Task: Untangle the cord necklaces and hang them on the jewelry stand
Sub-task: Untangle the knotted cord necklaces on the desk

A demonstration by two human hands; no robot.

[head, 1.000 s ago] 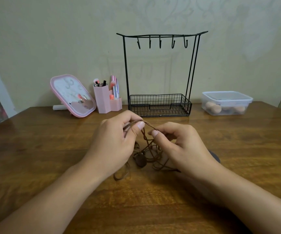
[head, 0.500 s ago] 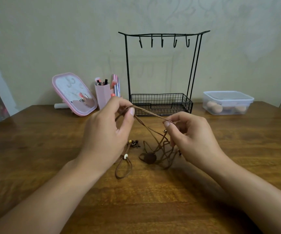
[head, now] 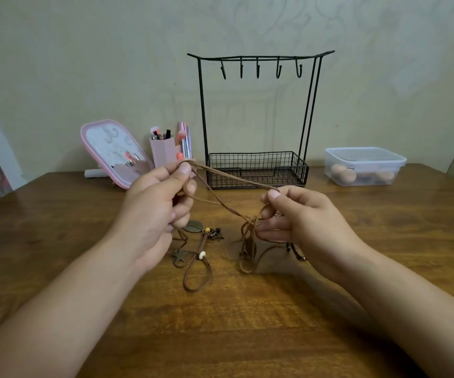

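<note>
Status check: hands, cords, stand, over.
Left hand and right hand both pinching brown cords, stretched between them. Tangle unresolved near right fingers; pendants on table. Stand hooks bare, path clear.

One head-worn wide-angle view, looking forward and down.
It sits close above the forearms; the fingers [head: 185, 170] fall mid-frame, wooden table [head: 56, 241] spreading below and beside them, jewelry stand [head: 258, 170] and wall [head: 84, 64] rising farther beyond them.
</note>
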